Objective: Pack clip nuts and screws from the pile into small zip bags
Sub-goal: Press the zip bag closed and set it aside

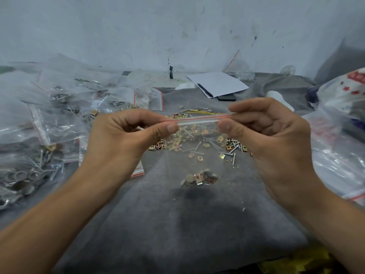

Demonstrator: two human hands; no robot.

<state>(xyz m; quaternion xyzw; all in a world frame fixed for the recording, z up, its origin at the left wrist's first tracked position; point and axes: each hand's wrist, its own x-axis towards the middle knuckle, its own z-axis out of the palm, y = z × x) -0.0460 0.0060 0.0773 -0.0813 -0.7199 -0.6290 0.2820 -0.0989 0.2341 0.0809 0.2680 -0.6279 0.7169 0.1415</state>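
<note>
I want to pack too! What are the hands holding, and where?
Both hands pinch one zip bag by its top strip: left hand at the left end, right hand at the right.

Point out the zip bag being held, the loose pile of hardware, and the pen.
zip bag (pixel 197 120): head view, red-lined zip strip.
hardware pile (pixel 233 147): head view, screws at its right.
pen (pixel 205 90): head view, mid-barrel.

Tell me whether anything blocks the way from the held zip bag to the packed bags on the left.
Nothing visible does. Both the left hand and right hand pinch the zip bag by its top, above the grey cloth; only the left hand lies between it and the packed bags.
</note>
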